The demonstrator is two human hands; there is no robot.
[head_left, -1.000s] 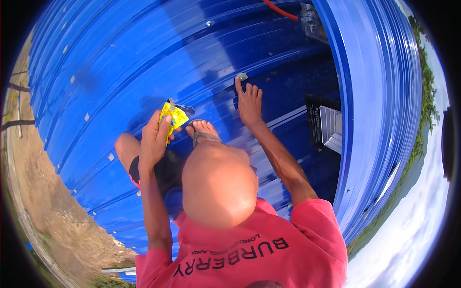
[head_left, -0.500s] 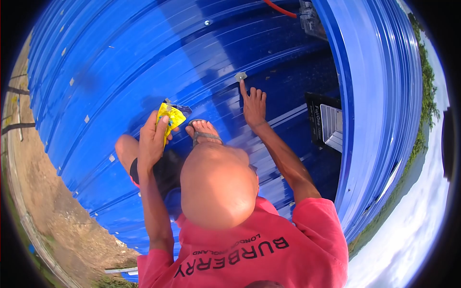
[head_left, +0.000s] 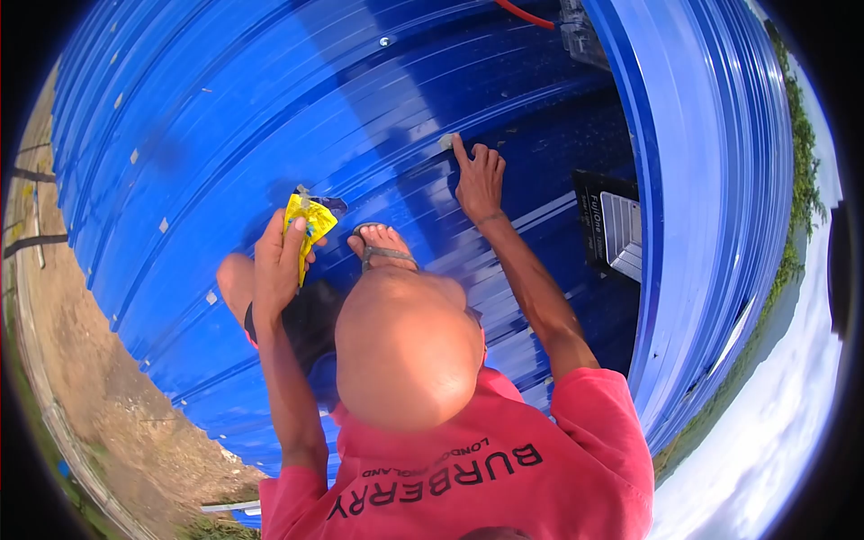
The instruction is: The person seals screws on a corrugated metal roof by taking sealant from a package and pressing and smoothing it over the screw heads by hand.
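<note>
My left hand (head_left: pixel 281 256) is closed around a crumpled yellow packet (head_left: pixel 310 223) with a torn-looking dark top end. It is held above the blue ribbed metal sheeting (head_left: pixel 225 117). My right hand (head_left: pixel 480 183) reaches forward with the index finger stretched out and the other fingers partly bent, holding nothing. That fingertip touches a small whitish-grey patch (head_left: pixel 445 141) on a rib of the sheeting. What lies under the patch is hidden. My sandalled foot (head_left: pixel 385 245) and bent knee are between my arms.
A black-framed solar light box (head_left: pixel 610 225) lies at the right, beside a raised blue metal edge (head_left: pixel 661 180). A clear plastic container (head_left: pixel 585 36) and a red cord (head_left: pixel 526 13) are at the top. Several pale patches dot the sheeting. Bare ground (head_left: pixel 117 387) lies beyond the left edge.
My right hand has shifted slightly upward and its index finger now overlaps the patch's right side. My left hand with the packet has moved a little to the left.
</note>
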